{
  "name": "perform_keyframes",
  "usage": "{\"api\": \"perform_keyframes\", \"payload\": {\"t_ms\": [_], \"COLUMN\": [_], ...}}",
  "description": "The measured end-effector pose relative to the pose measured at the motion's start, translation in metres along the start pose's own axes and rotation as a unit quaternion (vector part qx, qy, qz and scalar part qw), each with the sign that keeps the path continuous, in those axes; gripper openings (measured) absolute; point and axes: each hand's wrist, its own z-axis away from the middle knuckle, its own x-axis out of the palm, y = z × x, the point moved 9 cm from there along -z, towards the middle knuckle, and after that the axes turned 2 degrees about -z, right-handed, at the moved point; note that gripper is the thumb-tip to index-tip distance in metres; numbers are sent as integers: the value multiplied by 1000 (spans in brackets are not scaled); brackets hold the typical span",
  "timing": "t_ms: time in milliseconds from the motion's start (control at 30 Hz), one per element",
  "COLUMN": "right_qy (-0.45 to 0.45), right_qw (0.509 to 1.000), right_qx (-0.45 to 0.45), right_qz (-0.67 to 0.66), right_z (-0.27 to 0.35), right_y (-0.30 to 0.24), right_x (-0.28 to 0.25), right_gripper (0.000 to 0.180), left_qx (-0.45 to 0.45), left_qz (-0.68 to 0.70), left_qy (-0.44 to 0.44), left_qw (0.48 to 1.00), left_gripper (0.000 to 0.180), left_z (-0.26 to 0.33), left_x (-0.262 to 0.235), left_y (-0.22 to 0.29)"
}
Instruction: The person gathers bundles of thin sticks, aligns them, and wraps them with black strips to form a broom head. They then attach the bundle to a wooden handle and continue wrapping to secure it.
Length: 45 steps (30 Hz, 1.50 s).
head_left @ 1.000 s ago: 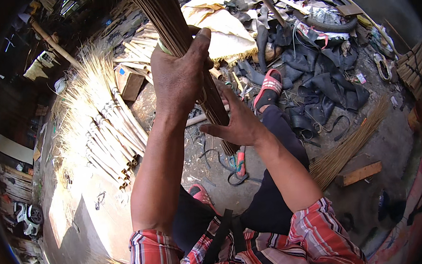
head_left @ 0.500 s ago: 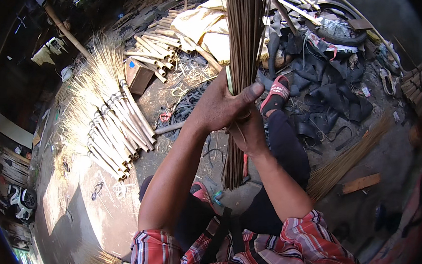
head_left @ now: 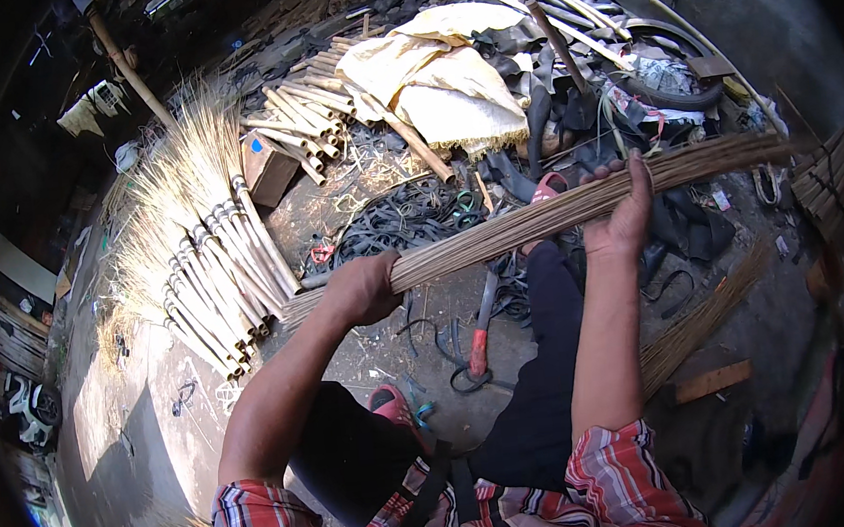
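On L, handled brooms (head_left: pixel 216 256) are lying in a row, seemingly done; L hand (head_left: pixel 365 291) is gripping a stick bundle (head_left: pixel 500 241), slanting up to R, apparently w/o handle yet; R hand (head_left: pixel 622 214) is clasping it farther along; beyond, 2nd bundle (head_left: pixel 710 324) is lying, prob. also unfinished.

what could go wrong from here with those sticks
The bundle of thin sticks might slip or fan out of line if the left hand or right hand loosened its grip. Underfoot, a pink sandal could snag on the dark strips strewn over the floor, or step on the red-handled tool lying between the legs.
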Motion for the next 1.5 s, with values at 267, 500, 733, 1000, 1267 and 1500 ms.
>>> {"api": "perform_keyframes", "payload": {"t_ms": [267, 500, 733, 1000, 1267, 1500], "right_qy": [268, -122, -494, -346, 59, 303], "right_qw": [960, 848, 663, 856, 873, 754], "right_qx": [-78, 225, 61, 117, 41, 166], "right_qz": [15, 465, 559, 366, 482, 559], "right_z": [-54, 50, 168, 131, -21, -4], "right_y": [-151, 115, 207, 109, -78, -60], "right_x": [-233, -146, 60, 46, -153, -429], "right_gripper": [28, 117, 141, 40, 25, 42], "left_qx": [-238, -344, -184, 130, 93, 5], "left_qz": [-112, 163, 476, 383, 211, 146], "left_qy": [258, 374, 325, 79, -161, -170], "left_qw": [930, 846, 796, 911, 960, 975], "left_gripper": [18, 20, 22, 104, 75, 68], "left_z": [186, 214, 69, -34, -7, -6], "left_x": [-87, -98, -115, -79, -11, 18], "left_y": [-236, -284, -108, 132, 72, 12]}}
